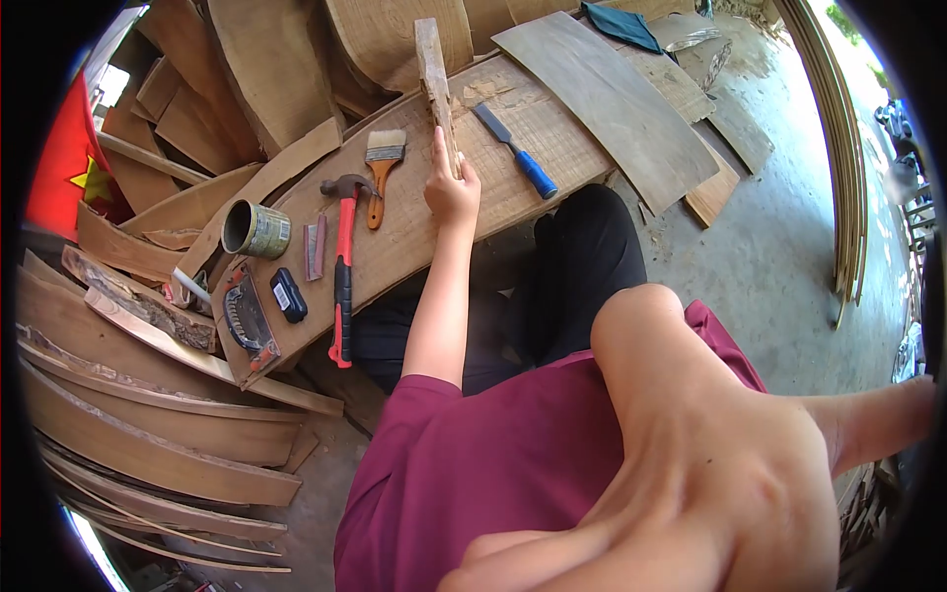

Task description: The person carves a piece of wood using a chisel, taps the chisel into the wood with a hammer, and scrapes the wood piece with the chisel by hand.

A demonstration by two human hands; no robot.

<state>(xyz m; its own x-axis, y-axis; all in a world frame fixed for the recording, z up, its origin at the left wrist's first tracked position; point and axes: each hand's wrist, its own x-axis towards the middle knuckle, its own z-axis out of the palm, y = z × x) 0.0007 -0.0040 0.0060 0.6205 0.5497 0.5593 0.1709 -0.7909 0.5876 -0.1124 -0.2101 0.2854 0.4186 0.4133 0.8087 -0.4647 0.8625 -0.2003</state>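
My left hand is shut on a rough wooden piece, holding it on edge on the wooden work board. A blue-handled chisel lies just right of that hand, and a paint brush lies just left of it. My right hand is raised very close to the camera at the lower right, back side up and blurred. Its fingers run off toward the bottom edge, and whether it holds anything is hidden. I sit in a maroon shirt and dark trousers.
On the board's left part lie a red-handled hammer, a tin can on its side, a small black object and a hand tool. Curved wooden planks are stacked at left. A teal cloth lies at the back; concrete floor is at right.
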